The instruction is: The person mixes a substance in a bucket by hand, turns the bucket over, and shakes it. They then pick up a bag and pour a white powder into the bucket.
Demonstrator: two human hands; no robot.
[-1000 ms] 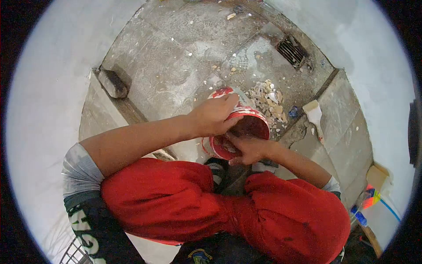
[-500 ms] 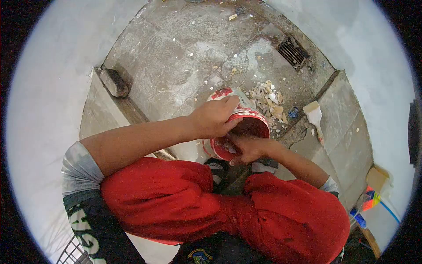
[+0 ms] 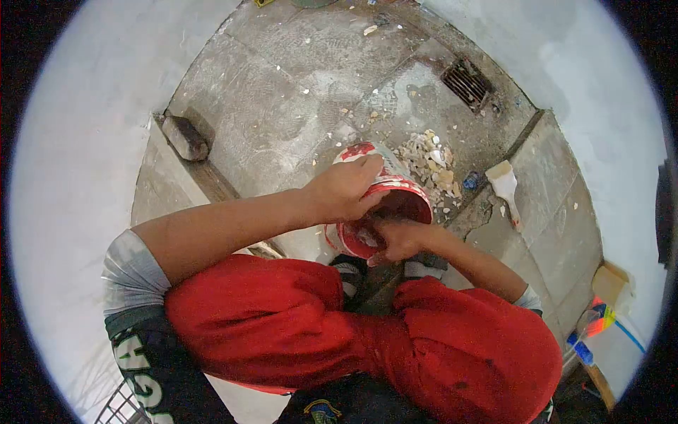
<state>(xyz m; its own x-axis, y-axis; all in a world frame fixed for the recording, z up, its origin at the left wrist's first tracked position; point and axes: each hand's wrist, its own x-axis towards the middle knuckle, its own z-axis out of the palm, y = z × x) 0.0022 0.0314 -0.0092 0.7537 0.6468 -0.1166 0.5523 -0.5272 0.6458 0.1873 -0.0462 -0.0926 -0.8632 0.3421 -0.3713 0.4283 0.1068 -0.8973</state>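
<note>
A red and white bucket is tilted on its side between my knees and the floor, its open mouth facing me. My left hand grips its upper rim and side, thumb and fingers wrapped round it. My right hand reaches into the lower part of the mouth; its fingertips are partly hidden inside, and what they hold, if anything, cannot be made out. Beyond the bucket lies a heap of broken chips on the floor.
To the right lie a wide brush and a crumpled blue scrap. A floor drain is set at the upper right. A stone block sits at the left on a ledge. Colourful items stand at the lower right.
The view has shifted very slightly. The bucket and both hands keep nearly the same places.
</note>
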